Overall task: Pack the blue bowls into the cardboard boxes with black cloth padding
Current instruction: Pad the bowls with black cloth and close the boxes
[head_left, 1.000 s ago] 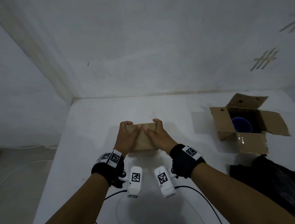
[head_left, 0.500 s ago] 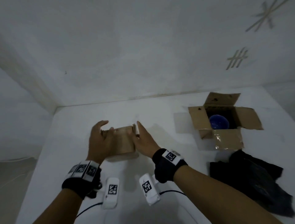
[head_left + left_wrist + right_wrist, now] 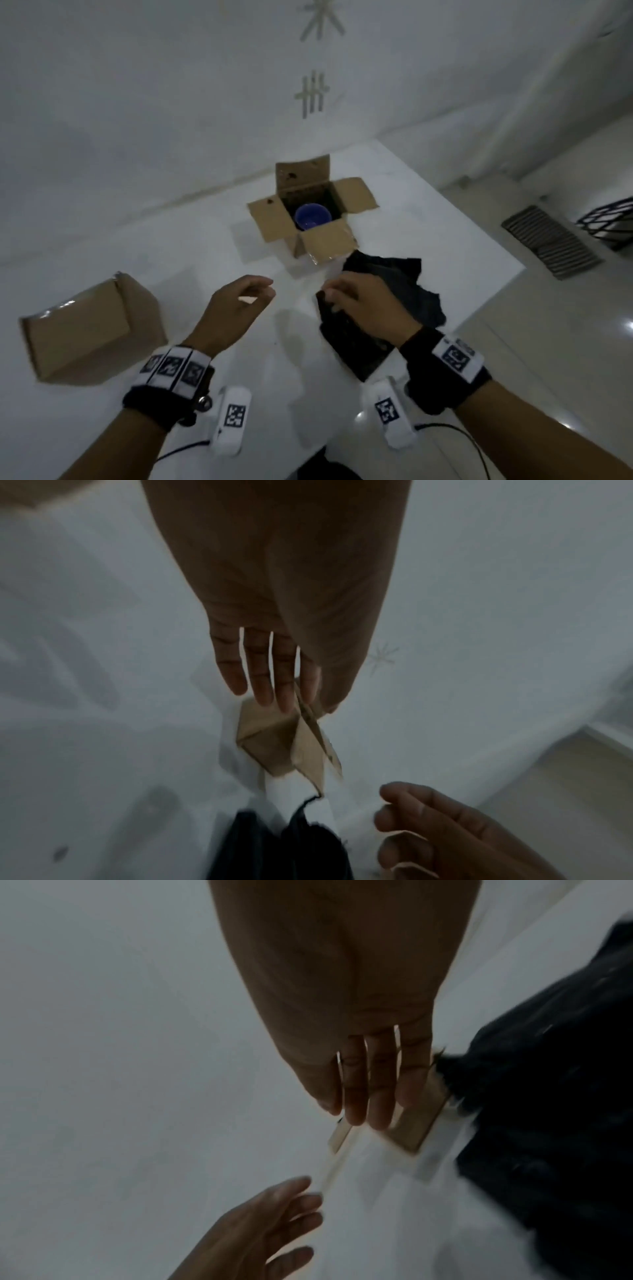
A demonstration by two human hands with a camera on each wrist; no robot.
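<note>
- Two hands are out over the white table (image 3: 428, 212), and neither is on a box, so my guess is the next job is padding.
- Nearest in: the right hand (image 3: 368, 308) sits at about 3 o'clock from table centre, down on the near edge of the black cloth (image 3: 394, 301). In the head view its fingertips look bunched at the cloth's corner like a pinch, but the wrist view is blurry and shows the fingers fairly straight, so I can't tell if it's really got hold.
- Left hand (image 3: 236, 308) hovers right beside it, toward the centre, fingers loosely curled, holding nothing. Probably coming over to help spread the cloth.
- Cloth is a crumpled heap, long way running from near-centre out toward 2 o'clock, its far end just about touching the open box.
- Closed box (image 3: 92, 329) is off at 9 o'clock, well apart from the hands, flaps shut, sitting skewed. Looks done and parked out of the way.
- Farthest, at 12 o'clock: the open box (image 3: 308, 222), all four flaps splayed out, mouth straight up. Blue bowl (image 3: 312, 216) sits inside, upright, opening facing up, on dark lining. Flaps left open presumably so more cloth can go on top.
</note>
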